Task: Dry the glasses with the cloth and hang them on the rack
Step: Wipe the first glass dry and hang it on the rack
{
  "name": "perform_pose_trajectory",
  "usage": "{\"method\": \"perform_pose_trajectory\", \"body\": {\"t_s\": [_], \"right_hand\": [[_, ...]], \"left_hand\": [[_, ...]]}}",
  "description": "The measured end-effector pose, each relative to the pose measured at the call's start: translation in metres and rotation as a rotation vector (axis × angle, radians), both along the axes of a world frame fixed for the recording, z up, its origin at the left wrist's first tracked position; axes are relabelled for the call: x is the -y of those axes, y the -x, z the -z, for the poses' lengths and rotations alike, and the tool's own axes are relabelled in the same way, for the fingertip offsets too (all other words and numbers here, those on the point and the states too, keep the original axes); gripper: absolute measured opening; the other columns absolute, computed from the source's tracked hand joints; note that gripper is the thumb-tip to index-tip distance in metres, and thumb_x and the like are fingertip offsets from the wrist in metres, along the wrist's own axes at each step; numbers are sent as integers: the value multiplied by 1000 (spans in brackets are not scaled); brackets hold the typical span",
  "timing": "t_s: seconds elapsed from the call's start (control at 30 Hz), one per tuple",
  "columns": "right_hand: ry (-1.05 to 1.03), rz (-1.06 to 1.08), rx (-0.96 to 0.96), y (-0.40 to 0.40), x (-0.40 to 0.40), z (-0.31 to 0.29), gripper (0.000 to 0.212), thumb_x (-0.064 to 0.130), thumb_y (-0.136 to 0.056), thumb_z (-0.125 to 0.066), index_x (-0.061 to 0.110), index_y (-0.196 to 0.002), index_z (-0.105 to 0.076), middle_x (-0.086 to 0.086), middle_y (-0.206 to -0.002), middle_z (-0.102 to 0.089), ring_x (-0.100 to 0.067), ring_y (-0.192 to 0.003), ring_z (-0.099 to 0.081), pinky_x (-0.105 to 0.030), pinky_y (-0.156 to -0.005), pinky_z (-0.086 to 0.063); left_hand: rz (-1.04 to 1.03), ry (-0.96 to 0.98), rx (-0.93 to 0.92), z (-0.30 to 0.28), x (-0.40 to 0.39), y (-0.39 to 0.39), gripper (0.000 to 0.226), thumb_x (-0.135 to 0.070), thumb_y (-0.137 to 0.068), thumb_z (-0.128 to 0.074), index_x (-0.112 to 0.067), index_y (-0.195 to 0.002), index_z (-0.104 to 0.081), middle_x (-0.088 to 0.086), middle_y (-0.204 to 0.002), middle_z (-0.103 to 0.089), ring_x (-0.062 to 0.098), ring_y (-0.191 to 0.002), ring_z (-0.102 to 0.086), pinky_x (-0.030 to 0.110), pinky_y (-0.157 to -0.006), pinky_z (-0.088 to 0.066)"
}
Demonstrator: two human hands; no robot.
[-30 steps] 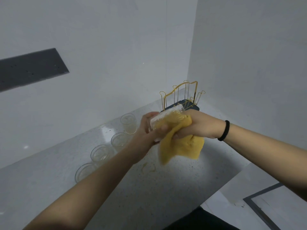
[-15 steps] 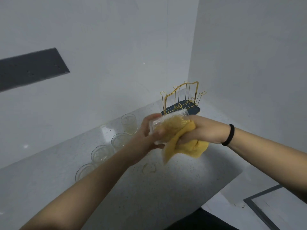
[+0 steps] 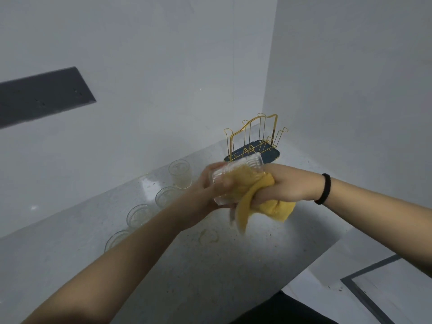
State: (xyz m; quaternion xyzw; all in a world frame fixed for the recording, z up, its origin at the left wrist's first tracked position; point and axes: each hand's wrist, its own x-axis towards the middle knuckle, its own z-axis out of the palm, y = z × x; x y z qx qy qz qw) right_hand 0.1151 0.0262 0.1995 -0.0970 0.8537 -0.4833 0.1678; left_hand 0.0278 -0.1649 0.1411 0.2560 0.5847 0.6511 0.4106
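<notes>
Centrally, above the speckled grey counter (image 3: 233, 265), the left hand (image 3: 205, 195) grips a ribbed clear glass (image 3: 236, 174) lying tilted on its side, its mouth toward the right; the right hand (image 3: 287, 185), a black band (image 3: 323, 189) at its wrist, clutches a soft yellow cloth (image 3: 268, 206) stuffed into the glass, loose folds hanging below. Four more ribbed glasses (image 3: 180, 173) stand in a row along the wall at left. Behind the hands, in the corner, a thin gold wire rack (image 3: 254, 134) with looped pegs rises from a dark oblong tray (image 3: 273, 155), apart from the held glass
</notes>
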Motion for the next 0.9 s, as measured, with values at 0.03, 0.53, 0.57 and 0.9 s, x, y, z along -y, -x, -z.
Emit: {"method": "perform_pose_trajectory", "body": {"t_s": [0.03,0.53,0.57,0.9], "right_hand": [[163,37,67,0,-1,-3,29,12,-74,-62,18,-102,-64,-4,-108,-69,-18,-100,-65,-27,-88,-52],[-621,-246,-309,-3,-2,-16,27,36,-77,-74,14,-90,-65,23,-65,-43,5,-57,-43,-6,-57,-36],[-614,-253,-280,-2,0,-16,29,36,-74,-76,15,-91,-64,24,-66,-44,5,-58,-44,-5,-58,-36],[361,537,-416,-8,-15,13,56,63,-66,-69,25,-106,-62,1,-105,-69,-13,-99,-66,-26,-84,-53]], "left_hand": [[-58,-13,-83,3,-1,0,91,-55,-56,-88,-23,-129,-46,13,-125,-59,24,-103,-69,37,-81,-59],[344,210,-194,-19,-1,15,93,-67,-50,-84,-20,-124,-55,8,-124,-64,28,-116,-63,39,-99,-52],[364,211,-222,-23,-6,11,88,-64,-52,-85,-18,-122,-56,5,-119,-67,27,-112,-64,37,-96,-53],[-74,-128,276,-8,-13,5,78,-51,-63,-85,-10,-125,-63,14,-120,-64,29,-106,-63,40,-86,-53]]}}
